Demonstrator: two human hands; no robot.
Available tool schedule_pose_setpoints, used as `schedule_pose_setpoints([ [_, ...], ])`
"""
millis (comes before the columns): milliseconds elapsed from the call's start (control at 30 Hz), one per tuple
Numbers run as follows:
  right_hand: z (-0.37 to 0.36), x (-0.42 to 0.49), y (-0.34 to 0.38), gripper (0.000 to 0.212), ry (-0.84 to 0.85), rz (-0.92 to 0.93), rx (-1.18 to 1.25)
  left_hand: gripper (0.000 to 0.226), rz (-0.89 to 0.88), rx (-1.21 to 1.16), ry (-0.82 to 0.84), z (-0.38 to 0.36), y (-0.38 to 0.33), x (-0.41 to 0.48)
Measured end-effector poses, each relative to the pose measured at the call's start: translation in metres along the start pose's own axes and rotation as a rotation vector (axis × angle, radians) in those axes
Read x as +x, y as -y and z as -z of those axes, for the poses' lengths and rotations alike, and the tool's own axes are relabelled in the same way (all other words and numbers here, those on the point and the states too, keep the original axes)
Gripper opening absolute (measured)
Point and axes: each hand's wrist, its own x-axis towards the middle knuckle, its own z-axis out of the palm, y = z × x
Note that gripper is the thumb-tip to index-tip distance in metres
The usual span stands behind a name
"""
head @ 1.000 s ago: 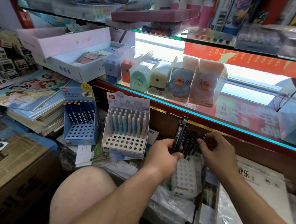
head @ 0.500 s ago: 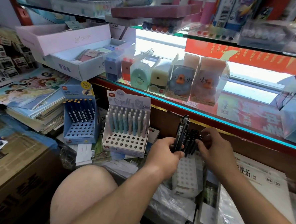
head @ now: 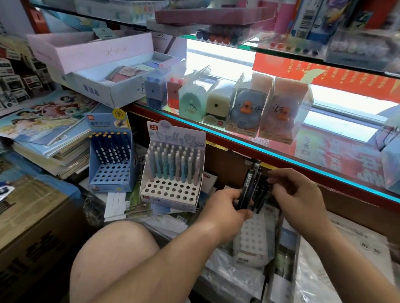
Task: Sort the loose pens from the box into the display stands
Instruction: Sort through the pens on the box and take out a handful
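Note:
My left hand (head: 223, 207) is shut on a bundle of black pens (head: 248, 184) that stick up from its fist. My right hand (head: 297, 194) has its fingertips on a black pen standing at the back of a white perforated display stand (head: 253, 234), just right of the bundle. Whether it grips that pen is hidden. A white stand with pastel pens (head: 173, 170) sits left of my hands. Further left is a blue stand (head: 111, 155) holding dark pens with yellow tips.
A glass counter edge with a cyan strip (head: 287, 156) runs above my hands, carrying boxed sharpeners (head: 244, 107). Stacked books (head: 43, 130) lie at left, a cardboard box (head: 14, 222) at lower left. My knee (head: 113, 258) is below. Plastic-wrapped paper packs (head: 328, 264) lie under the white stand.
The view has shifted slightly upward. My right hand has moved left and closer to the pens in the white stand. My left hand keeps its bundle in about the same place.

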Motion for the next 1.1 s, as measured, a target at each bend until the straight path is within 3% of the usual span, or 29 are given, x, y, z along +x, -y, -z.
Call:
schedule_pose_setpoints([
  [67, 0.004, -0.004, 0.016, 0.027, 0.135, -0.046, 0.256, 0.016, -0.001, -0.015, 0.039, -0.001, 0.000, 0.000],
  [200, 0.004, -0.008, 0.024, 0.019, 0.214, -0.013, 0.281, 0.021, -0.006, -0.025, 0.067, -0.003, 0.001, 0.000],
  [300, 0.001, -0.009, 0.023, 0.014, 0.155, 0.007, 0.248, 0.025, -0.017, 0.002, 0.014, -0.004, 0.003, 0.003],
  [433, 0.004, -0.004, 0.022, 0.011, -0.116, -0.033, 0.293, 0.022, 0.011, -0.031, -0.091, 0.000, 0.006, 0.007],
  [533, 0.005, 0.001, 0.015, 0.015, -0.209, -0.026, 0.166, 0.022, 0.019, -0.049, -0.130, 0.002, 0.006, 0.009],
  [733, -0.011, -0.003, -0.008, 0.012, -0.056, -0.019, -0.095, 0.025, 0.017, -0.046, -0.161, 0.002, 0.007, 0.011],
  [1100, -0.034, -0.005, -0.019, 0.013, 0.000, -0.033, -0.115, 0.024, 0.025, -0.005, -0.177, 0.001, 0.012, 0.016],
])
